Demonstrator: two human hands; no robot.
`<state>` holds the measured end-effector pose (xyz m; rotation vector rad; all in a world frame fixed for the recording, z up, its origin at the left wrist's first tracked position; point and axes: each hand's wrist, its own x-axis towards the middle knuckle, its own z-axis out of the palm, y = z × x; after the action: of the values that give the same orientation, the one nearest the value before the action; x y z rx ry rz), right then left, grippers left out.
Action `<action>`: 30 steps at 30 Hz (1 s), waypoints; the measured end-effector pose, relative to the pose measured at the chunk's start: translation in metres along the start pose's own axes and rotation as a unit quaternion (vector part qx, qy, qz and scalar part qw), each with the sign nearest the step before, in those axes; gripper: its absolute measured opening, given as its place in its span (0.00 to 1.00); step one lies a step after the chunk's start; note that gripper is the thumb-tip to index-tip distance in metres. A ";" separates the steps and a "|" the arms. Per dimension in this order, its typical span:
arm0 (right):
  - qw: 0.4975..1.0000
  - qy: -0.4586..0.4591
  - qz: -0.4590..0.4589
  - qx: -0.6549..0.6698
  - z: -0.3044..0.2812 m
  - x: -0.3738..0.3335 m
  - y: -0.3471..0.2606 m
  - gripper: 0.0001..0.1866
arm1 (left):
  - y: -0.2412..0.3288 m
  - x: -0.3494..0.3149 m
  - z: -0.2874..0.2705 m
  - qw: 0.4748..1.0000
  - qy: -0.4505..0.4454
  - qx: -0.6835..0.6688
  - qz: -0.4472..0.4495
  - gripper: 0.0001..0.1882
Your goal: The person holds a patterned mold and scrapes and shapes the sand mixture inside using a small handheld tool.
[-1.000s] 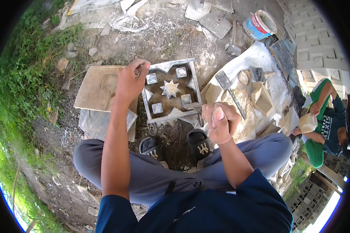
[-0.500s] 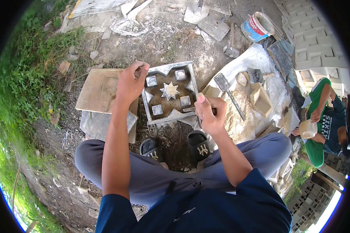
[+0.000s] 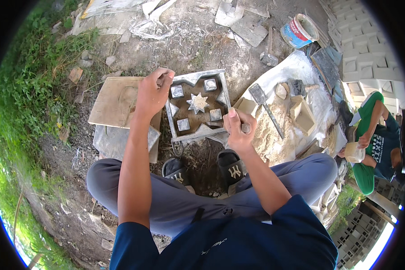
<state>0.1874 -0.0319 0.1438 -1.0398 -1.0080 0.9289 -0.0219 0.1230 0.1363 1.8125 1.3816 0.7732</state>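
A square grey metal mould (image 3: 226, 85) lies on the ground in front of my feet. Inside it are a star-shaped core (image 3: 197, 103), several small square blocks and triangular points along the walls. My left hand (image 3: 153, 93) is at the mould's far left corner, fingers curled closed; what they hold, if anything, is hidden. At the near right side, my right hand (image 3: 239, 130) wraps round the handle of a thin flat-bladed tool (image 3: 215, 123). Its blade reaches over the mould's near right part, beside a square block.
Boards (image 3: 114, 101) lie stacked left of the mould. On the right, a white sheet (image 3: 297, 67) bears a sand pile (image 3: 272, 135), a long-handled flat tool (image 3: 267, 108) and a cast piece (image 3: 302, 114). Beyond are a hammer (image 3: 268, 59) and a bucket (image 3: 297, 33). Another person (image 3: 373, 139) sits far right.
My right hand has shifted slightly left and turned, so the handle's end now shows. My left hand has moved slightly up at the mould's corner, fingers more closed.
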 end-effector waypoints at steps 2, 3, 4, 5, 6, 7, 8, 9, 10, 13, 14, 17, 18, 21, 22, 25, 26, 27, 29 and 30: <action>0.998 0.026 0.040 -0.030 -0.003 -0.003 0.009 0.29 | -0.008 0.000 0.003 1.000 -0.003 0.006 -0.012 0.14; 0.997 0.002 0.012 -0.071 0.002 -0.004 -0.005 0.29 | -0.016 -0.003 0.002 1.000 0.007 -0.006 0.008 0.14; 0.993 -0.018 -0.016 -0.118 0.000 -0.006 -0.018 0.28 | -0.012 -0.005 0.004 0.999 0.014 -0.022 0.030 0.14; 0.987 -0.033 -0.065 -0.143 -0.002 -0.008 -0.022 0.27 | -0.008 -0.005 0.002 1.000 -0.002 -0.005 0.013 0.14; 0.987 -0.032 -0.062 -0.144 -0.002 -0.011 -0.021 0.27 | -0.006 -0.008 0.003 1.000 -0.004 -0.007 0.012 0.14; 0.983 -0.036 -0.042 -0.174 0.001 -0.010 -0.010 0.27 | -0.005 -0.005 0.002 1.000 -0.004 -0.009 0.005 0.14; 0.978 -0.039 -0.022 -0.204 0.001 -0.008 0.002 0.27 | -0.003 -0.003 0.002 1.000 -0.003 -0.012 -0.002 0.14; 0.976 -0.035 -0.027 -0.213 0.009 -0.005 0.008 0.27 | -0.004 -0.005 -0.002 1.000 -0.010 0.013 -0.013 0.13; 0.976 -0.035 -0.028 -0.211 0.008 -0.004 0.006 0.27 | -0.004 -0.004 -0.003 1.000 -0.008 0.015 -0.013 0.13; 0.994 -0.044 -0.013 -0.098 0.001 -0.004 -0.021 0.27 | -0.005 -0.005 0.000 1.000 -0.013 0.005 0.007 0.14; 0.994 -0.044 -0.010 -0.099 0.002 -0.008 -0.008 0.27 | -0.006 -0.007 -0.001 1.000 -0.015 0.003 0.004 0.14; 0.999 0.013 0.040 -0.017 -0.004 -0.007 0.025 0.25 | -0.003 -0.003 -0.001 1.000 0.000 -0.025 -0.015 0.14; 0.999 0.011 0.039 -0.016 -0.003 -0.006 0.018 0.25 | -0.007 -0.002 -0.002 1.000 0.002 -0.024 -0.015 0.14; 0.992 -0.031 -0.038 -0.119 0.005 -0.007 -0.026 0.24 | -0.010 -0.006 -0.006 1.000 0.000 0.017 0.000 0.14; 0.992 -0.030 -0.034 -0.121 0.003 -0.009 -0.024 0.24 | -0.004 -0.004 -0.005 1.000 -0.005 0.018 0.005 0.14; 0.994 0.028 0.042 -0.094 0.004 0.000 0.017 0.24 | -0.002 -0.005 -0.004 1.000 0.004 0.015 0.011 0.14; 0.995 0.028 0.039 -0.092 -0.003 -0.002 0.023 0.24 | -0.006 -0.004 -0.003 1.000 0.012 0.009 0.010 0.15; 0.995 0.031 0.053 -0.072 0.003 0.004 0.007 0.25 | -0.012 -0.005 -0.003 1.000 0.012 0.011 0.008 0.15; 0.997 0.008 0.046 -0.058 0.005 0.004 -0.027 0.25 | -0.015 -0.007 -0.005 1.000 0.007 0.000 0.018 0.15; 0.997 0.009 0.049 -0.059 0.002 0.003 -0.026 0.25 | -0.009 -0.007 -0.004 1.000 0.005 -0.001 0.016 0.15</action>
<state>0.1893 -0.0354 0.1701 -1.2037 -1.0146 0.9467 -0.0319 0.1190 0.1306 1.8354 1.3594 0.8009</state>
